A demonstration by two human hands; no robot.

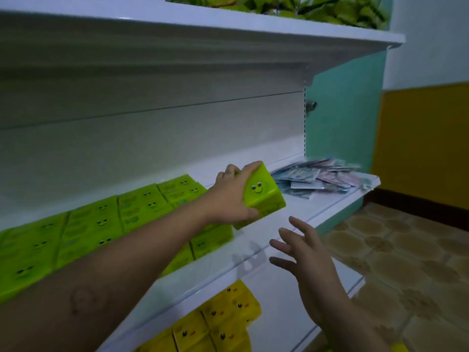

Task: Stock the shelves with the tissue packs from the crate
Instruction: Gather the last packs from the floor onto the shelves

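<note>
The bright green, block-shaped, plastic-wrapped tissue pack (pixel 264 196) with a printed smiling face is in the left hand (pixel 228 199). I see that hand clamped on it from the left, fingers curled over its far top edge and thumb pressed against its near side. The pack is tilted, its face side turned up toward the camera. It hangs just over the middle white shelf (pixel 327 207), at the right end of the row of matching green packs (pixel 101 219). I cannot tell whether its lower corner touches the shelf board or the last pack of that row.

The right hand (pixel 304 252) holds nothing. Its fingers are spread and nearly straight, and it sits below and to the right of the held pack, apart from it and in front of the shelf edge.

The green row lies flat, several packs deep, and runs left along the shelf beneath the left forearm. Farther right on the same shelf, by the teal end panel (pixel 342 118), I make out a loose heap of flat pale blue and pink sachets (pixel 319 176), near the held pack but not touching it.

On the shelf below stand yellow packs (pixel 223 321) with small printed faces. Green leaves (pixel 279 6) show on the top shelf. To the right are a brown patterned tile floor (pixel 406 262) and a mustard-yellow wall (pixel 426 138).
</note>
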